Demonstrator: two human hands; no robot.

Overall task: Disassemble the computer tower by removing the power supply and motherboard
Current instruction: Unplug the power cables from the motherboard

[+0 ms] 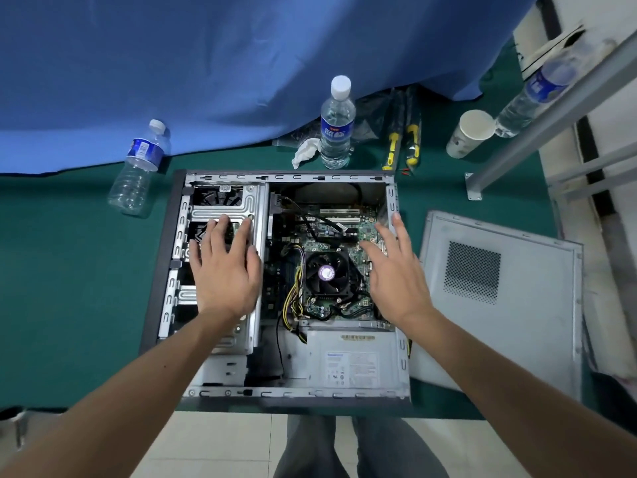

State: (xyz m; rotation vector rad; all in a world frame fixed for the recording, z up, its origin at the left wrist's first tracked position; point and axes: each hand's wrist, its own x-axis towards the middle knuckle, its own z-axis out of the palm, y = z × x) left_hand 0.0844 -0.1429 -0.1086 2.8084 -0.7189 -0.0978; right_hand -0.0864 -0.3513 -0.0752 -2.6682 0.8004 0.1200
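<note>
— Head view looks down on a grey metal computer tower lying on its side with the cover off, on a table with a dark green cloth. Where are the hands?

— Both are over the open case. The left hand lies flat on the silver metal drive cage, fingers straight and spread, holding nothing. The right hand is above the green motherboard, fingers also straight and apart, gripping nothing. I cannot tell if it touches the board.

— And the power supply?

— That grey metal box with a white label sits in the near corner of the case, just below the round black cooling fan. Yellow and black wires run up beside the fan.

— What lies around?

— A grey side panel with a dotted vent rests to the right. A clear water bottle with a blue label stands behind the case, near two yellow and black screwdrivers and a white paper cup.
</note>
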